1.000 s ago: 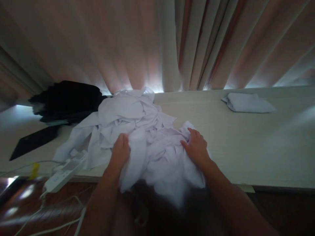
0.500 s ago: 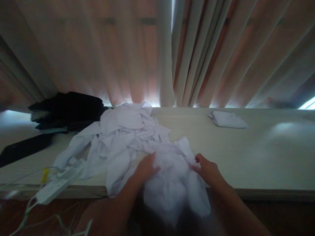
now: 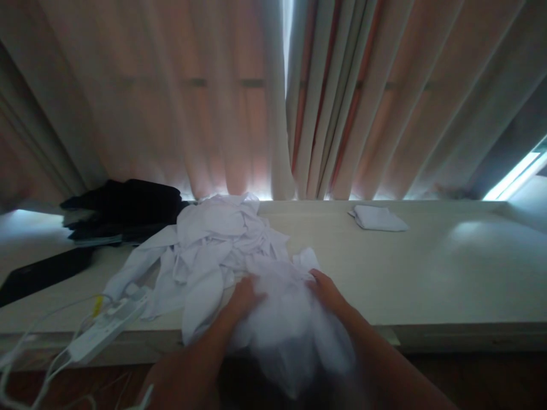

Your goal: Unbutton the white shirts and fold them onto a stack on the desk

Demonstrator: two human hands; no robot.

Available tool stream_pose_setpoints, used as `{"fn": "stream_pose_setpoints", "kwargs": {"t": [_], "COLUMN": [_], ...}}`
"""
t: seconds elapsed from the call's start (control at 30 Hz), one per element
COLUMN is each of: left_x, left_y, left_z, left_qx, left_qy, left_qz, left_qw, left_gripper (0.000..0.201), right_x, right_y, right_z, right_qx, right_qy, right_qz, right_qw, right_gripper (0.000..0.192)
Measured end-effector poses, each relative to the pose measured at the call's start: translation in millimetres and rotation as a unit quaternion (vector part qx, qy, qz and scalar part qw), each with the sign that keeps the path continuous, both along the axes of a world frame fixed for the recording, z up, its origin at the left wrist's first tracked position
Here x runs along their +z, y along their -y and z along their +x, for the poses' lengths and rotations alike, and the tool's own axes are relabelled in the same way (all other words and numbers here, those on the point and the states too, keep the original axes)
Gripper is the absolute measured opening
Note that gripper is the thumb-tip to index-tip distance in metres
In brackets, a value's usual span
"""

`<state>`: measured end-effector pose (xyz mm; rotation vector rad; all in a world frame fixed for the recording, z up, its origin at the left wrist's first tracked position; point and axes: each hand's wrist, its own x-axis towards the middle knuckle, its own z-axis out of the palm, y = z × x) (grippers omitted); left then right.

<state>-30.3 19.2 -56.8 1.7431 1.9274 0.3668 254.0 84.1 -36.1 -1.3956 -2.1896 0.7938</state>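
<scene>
A crumpled white garment (image 3: 286,319), blurred by motion, hangs over the front edge of the pale ledge between my hands. Its exact kind cannot be made out. My left hand (image 3: 248,295) grips its left side, with the fingertips sunk in the cloth. On the opposite side my right hand (image 3: 325,289) is closed on the fabric, thumb uppermost. Just left of and behind it lies a heap of rumpled white clothes (image 3: 213,230), one piece draping over the ledge's edge near my left forearm.
A folded white cloth (image 3: 379,218) lies at the back right of the ledge (image 3: 427,279). Stacked dark clothes (image 3: 128,208) and a flat black object (image 3: 47,273) are at left. A white power strip (image 3: 106,327) with cables overhangs the front edge. Curtains (image 3: 231,102) hang behind.
My right hand has moved left, closer to my left hand, and the white garment has shifted and bunched between them. The camera view has tilted up slightly.
</scene>
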Motion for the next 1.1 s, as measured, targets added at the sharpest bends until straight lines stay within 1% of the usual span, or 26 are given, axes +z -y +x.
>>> {"fn": "stream_pose_setpoints", "kwargs": {"t": [0.03,0.1,0.17,0.2,0.23,0.3,0.37,0.43,0.5,0.53,0.57,0.6,0.63,0.67,0.7,0.77,0.8,0.87,0.9,1.0,1.03,1.1], "left_x": [-1.0,3.0,16.8,27.4,40.3,71.4,107.7,145.8,180.7,195.0,206.0,213.3,216.5,215.7,211.3,194.9,184.7,164.4,155.4,136.0,132.2,128.3], "left_y": [0,1,2,2,3,6,12,20,27,30,32,33,34,35,35,37,38,43,46,54,55,56], "left_z": [0,-2,-7,-11,-14,-21,-26,-31,-34,-35,-35,-35,-34,-32,-31,-29,-30,-33,-35,-30,-25,-10], "left_qx": [0.011,0.006,-0.015,-0.022,-0.025,-0.035,-0.067,-0.097,-0.108,-0.114,-0.120,-0.127,-0.129,-0.125,-0.116,-0.091,-0.082,-0.083,-0.092,-0.103,-0.096,-0.076], "left_qy": [0.001,0.018,0.044,0.057,0.065,0.093,0.147,0.196,0.193,0.177,0.159,0.146,0.138,0.139,0.146,0.172,0.188,0.225,0.245,0.290,0.296,0.288], "left_qz": [-0.002,-0.004,0.011,0.024,0.038,0.064,0.085,0.117,0.160,0.175,0.184,0.188,0.190,0.196,0.205,0.224,0.223,0.192,0.163,0.086,0.078,0.096], "left_qw": [1.000,1.000,0.999,0.998,0.997,0.993,0.983,0.969,0.962,0.962,0.962,0.963,0.963,0.963,0.961,0.955,0.953,0.952,0.951,0.947,0.947,0.950], "left_gripper": [0.057,0.046,0.035,0.036,0.039,0.047,0.053,0.050,0.040,0.036,0.034,0.034,0.034,0.034,0.031,0.024,0.021,0.020,0.026,0.056,0.061,0.061], "right_x": [6.9,24.3,45.9,58.0,70.9,98.8,128.5,157.7,182.2,191.0,196.8,199.1,198.0,193.6,186.8,169.7,161.6,150.4,148.0,151.2,154.2,161.0], "right_y": [1,3,6,8,9,13,17,21,23,24,24,24,24,24,24,25,26,31,34,42,45,48], "right_z": [1,5,10,12,15,19,23,27,30,31,32,33,32,31,30,26,25,22,20,14,11,6], "right_qx": [-0.002,-0.012,-0.020,-0.023,-0.026,-0.020,0.004,0.035,0.057,0.065,0.073,0.082,0.093,0.103,0.113,0.120,0.116,0.105,0.102,0.105,0.108,0.119], "right_qy": [-0.019,-0.055,-0.088,-0.102,-0.114,-0.143,-0.185,-0.245,-0.325,-0.369,-0.409,-0.432,-0.430,-0.404,-0.359,-0.271,-0.251,-0.260,-0.273,-0.296,-0.297,-0.295], "right_qz": [0.007,0.023,0.039,0.045,0.051,0.057,0.046,0.019,-0.010,-0.018,-0.024,-0.031,-0.044,-0.063,-0.085,-0.117,-0.118,-0.096,-0.082,-0.054,-0.052,-0.049], "right_qw": [1.000,0.998,0.995,0.994,0.992,0.988,0.982,0.969,0.944,0.927,0.909,0.898,0.897,0.907,0.923,0.948,0.954,0.955,0.953,0.948,0.947,0.947], "right_gripper": [0.014,0.015,0.017,0.017,0.018,0.019,0.020,0.021,0.025,0.027,0.029,0.032,0.035,0.035,0.033,0.028,0.027,0.025,0.024,0.024,0.024,0.024]}}
